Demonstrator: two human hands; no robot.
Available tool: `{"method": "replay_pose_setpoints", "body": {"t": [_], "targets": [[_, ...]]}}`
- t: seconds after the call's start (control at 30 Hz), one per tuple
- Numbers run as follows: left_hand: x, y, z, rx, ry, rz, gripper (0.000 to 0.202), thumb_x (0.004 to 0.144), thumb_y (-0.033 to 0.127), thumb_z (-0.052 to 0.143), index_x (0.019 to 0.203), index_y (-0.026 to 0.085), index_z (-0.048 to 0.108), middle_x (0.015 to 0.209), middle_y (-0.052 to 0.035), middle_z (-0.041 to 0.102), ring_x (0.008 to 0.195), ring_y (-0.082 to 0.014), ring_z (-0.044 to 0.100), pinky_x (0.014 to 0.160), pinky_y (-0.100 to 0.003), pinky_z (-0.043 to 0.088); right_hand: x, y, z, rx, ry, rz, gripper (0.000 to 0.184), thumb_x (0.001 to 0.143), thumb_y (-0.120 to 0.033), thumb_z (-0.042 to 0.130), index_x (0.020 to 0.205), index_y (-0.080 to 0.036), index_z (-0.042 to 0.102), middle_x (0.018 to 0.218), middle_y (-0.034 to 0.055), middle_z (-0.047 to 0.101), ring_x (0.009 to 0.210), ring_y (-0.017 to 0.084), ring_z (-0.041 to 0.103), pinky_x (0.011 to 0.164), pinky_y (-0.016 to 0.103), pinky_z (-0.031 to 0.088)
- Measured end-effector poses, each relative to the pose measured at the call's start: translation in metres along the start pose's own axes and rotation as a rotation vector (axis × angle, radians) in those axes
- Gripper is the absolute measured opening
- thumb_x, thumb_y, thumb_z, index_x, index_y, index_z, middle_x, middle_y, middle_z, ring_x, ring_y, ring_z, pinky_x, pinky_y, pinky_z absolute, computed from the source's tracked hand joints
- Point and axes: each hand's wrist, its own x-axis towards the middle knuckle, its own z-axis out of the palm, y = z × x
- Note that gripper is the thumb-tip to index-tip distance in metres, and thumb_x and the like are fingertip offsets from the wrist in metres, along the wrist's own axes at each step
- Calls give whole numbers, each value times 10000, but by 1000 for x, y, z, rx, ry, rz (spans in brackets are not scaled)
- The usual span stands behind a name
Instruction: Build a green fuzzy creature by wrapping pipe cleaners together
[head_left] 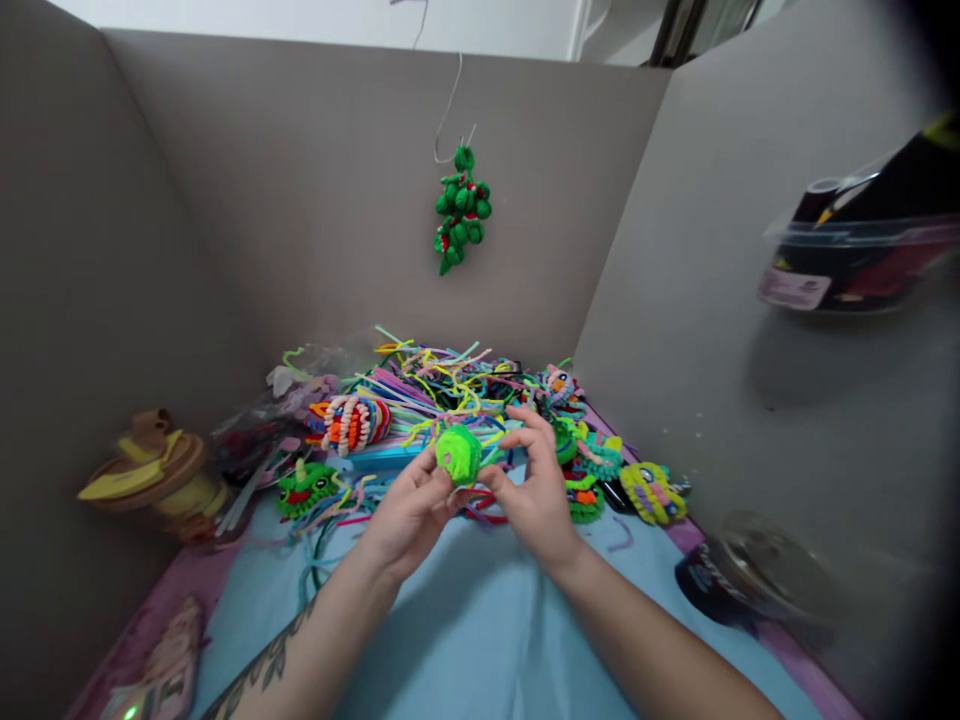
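Note:
A bright green, rounded fuzzy piece, apparently formed of pipe cleaners with a small pink spot on its face, is held up above the table. My left hand grips it from the left and below, thumb on its near side. On the other side is my right hand, its fingers apart and curved, thumb tip close to the piece's right edge; whether it touches cannot be made out. Behind both hands lies a heap of loose multicoloured pipe cleaners, partly in a blue tray.
Pipe-cleaner figures surround the heap: a striped one, a green horned one and a yellow one. Grey panels enclose three sides. A green ornament hangs on a wire. A phone lies front left; a dark-labelled cup is at right.

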Motion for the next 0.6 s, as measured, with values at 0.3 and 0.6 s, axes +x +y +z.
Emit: {"method": "replay_pose_setpoints", "body": {"t": [0.3,0.6], "targets": [[-3,-16,0,-217,38,-178,227,718,191,760,928,199,675,923,-3,686,797,-92,633,738,-197,516,-1,5,-6,-237,121,-248,67,806,-370,655,795,-313,690,971,44,648,1080,286,511,960,501,398],[3,-9,-8,-219,80,-162,200,730,176,734,925,169,691,936,-25,702,785,-108,637,721,-213,529,8,2,-7,-162,-43,-208,92,781,-217,630,784,-280,696,1046,43,636,1119,261,480,992,472,387]]}}
